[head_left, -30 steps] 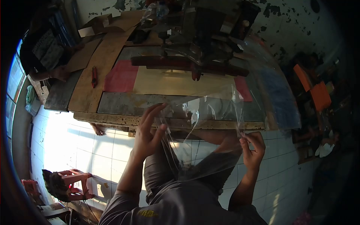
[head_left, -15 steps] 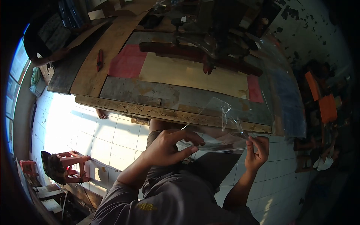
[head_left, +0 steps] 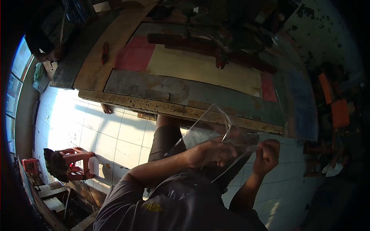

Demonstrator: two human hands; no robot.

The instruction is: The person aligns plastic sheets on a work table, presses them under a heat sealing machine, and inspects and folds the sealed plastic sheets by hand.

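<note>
A thin clear plastic sheet (head_left: 195, 126), creased and see-through, is held up over my lap at the front of the bench. At its right end, my right hand (head_left: 266, 156) pinches the plastic between thumb and fingers. My left hand (head_left: 211, 154) is against the sheet's middle, fingers partly bent and smeared by motion; whether they grip it cannot be made out. Beyond the hands, a cream panel (head_left: 200, 69) with a pink piece (head_left: 134, 54) at its left end lies on the grey bench plate (head_left: 150, 85), under a dark red press bar (head_left: 181, 41).
The worn wooden bench edge (head_left: 142, 103) runs just ahead of my hands. A red cutter (head_left: 105, 53) lies on the boards at left. A red stool (head_left: 79, 161) stands on the tiled floor. Another person's hand (head_left: 56, 54) is at the far left; orange items (head_left: 340, 113) sit at right.
My left hand has moved right, closer to my right hand, and its fingers have curled. The plastic sheet has shifted and folded between them. The view has tilted slightly.
</note>
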